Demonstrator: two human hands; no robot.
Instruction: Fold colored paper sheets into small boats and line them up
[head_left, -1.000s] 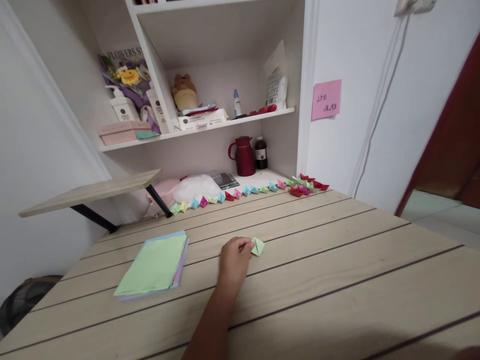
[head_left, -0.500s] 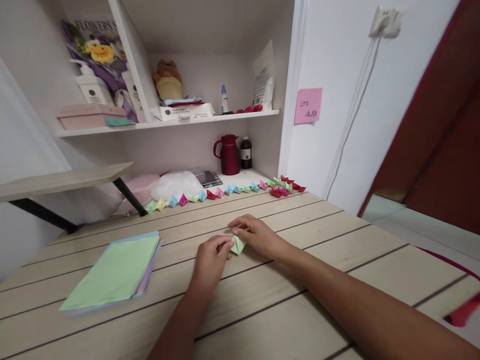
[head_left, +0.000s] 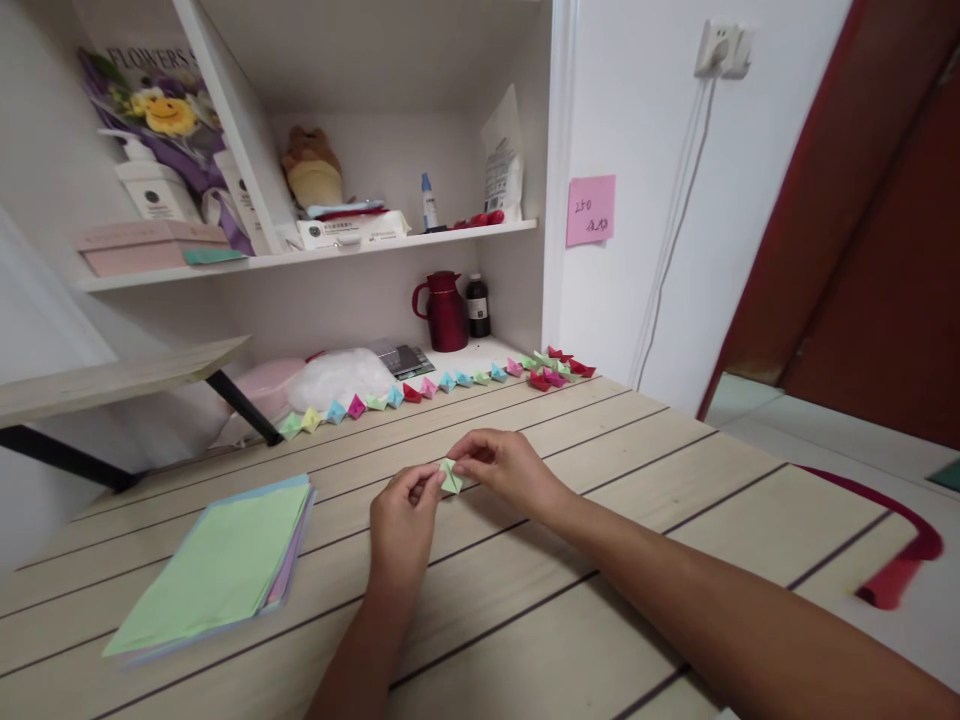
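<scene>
Holds the small folded green paper (head_left: 451,480) just below the centre of the frame, slightly to the left. Pinches its left side with the fingers of the left hand (head_left: 401,520) and its upper right side with the fingers of the right hand (head_left: 506,470), probably to steady so small a piece from both sides. Works low over the table (head_left: 540,620), likely for support. Has the paper stack (head_left: 214,550) at the lower left, green sheet on top, near but apart from the left hand, perhaps for easy reach without crowding. Has small boat-like papers (head_left: 427,388) lined up along the table's far edge, bunched at the right end, apparently to free the middle. Behind them, near the upper centre, has the red jug (head_left: 448,312) and dark bottle (head_left: 478,305) standing upright, presumably stored clear of the hands.
</scene>
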